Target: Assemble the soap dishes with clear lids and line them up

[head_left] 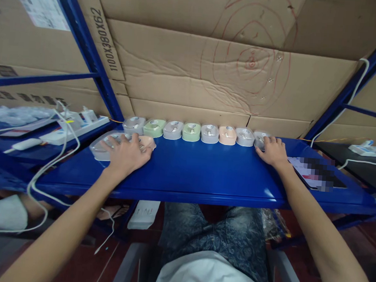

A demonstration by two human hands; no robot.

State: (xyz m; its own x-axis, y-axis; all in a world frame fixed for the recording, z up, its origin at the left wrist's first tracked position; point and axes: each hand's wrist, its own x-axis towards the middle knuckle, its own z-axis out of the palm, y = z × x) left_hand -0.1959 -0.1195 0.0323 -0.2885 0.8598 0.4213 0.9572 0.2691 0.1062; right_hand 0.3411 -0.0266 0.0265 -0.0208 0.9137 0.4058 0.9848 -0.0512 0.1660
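My left hand lies palm down with fingers spread over a grey translucent-lidded case and a peach case, at the left end of the blue shelf. At the right end of a row, my right hand has its fingers and thumb on a small grey case, partly covering it. To its left stand similar rounded cases with clear tops along the cardboard: a grey one, a peach one, a green one and several more.
A phone-like flat device lies right of my right forearm. White power strips and white cables are on the left, with a cable hanging over the front edge. Blue posts frame the shelf; a cardboard wall closes the back.
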